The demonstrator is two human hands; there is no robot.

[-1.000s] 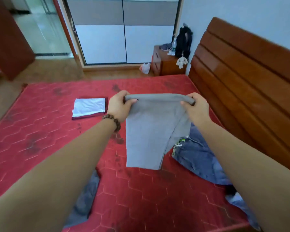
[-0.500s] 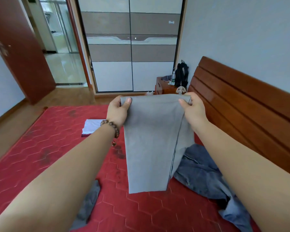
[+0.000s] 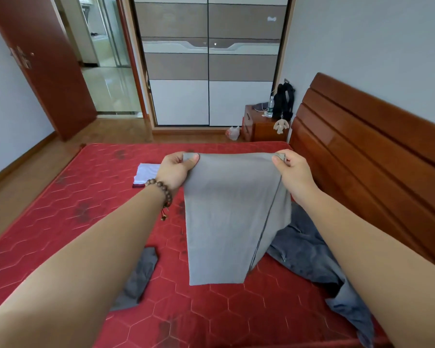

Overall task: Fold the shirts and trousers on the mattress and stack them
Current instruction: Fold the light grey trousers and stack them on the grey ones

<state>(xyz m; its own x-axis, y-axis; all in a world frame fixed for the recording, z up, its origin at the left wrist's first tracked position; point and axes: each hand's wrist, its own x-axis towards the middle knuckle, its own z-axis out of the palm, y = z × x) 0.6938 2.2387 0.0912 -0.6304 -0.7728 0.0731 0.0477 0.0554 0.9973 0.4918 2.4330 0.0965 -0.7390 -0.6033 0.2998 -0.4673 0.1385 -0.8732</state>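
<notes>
Trousers (image 3: 234, 222), grey and already doubled over, hang in the air above the mattress (image 3: 60, 222), pinched at the two top corners by the left hand (image 3: 176, 169) and the right hand (image 3: 290, 172), each thumb pressed on the near face of the cloth. The lower edge hangs free, close above the red surface. To finish this fold well, the hands should probably keep the top edge taut and level, lower the cloth so that its bottom edge lands first, then lay the rest flat without a twist; the seam running down the right side serves as a guide for squareness. A folded white garment (image 3: 147, 173) lies beyond the left hand and looks like the base of the stack. Unfolded pieces remain: a dark blue-grey garment (image 3: 309, 257) crumpled just right of the trousers, and a dark grey piece (image 3: 141, 275) under the left forearm. The mattress is bare, quilted in hexagons and marked with dark stains. A wooden headboard (image 3: 362, 146) stands along the right; beyond the far edge are a nightstand (image 3: 259, 129) with a bottle and a dark bag, a sliding wardrobe (image 3: 209, 64) and an open door (image 3: 43, 66).
</notes>
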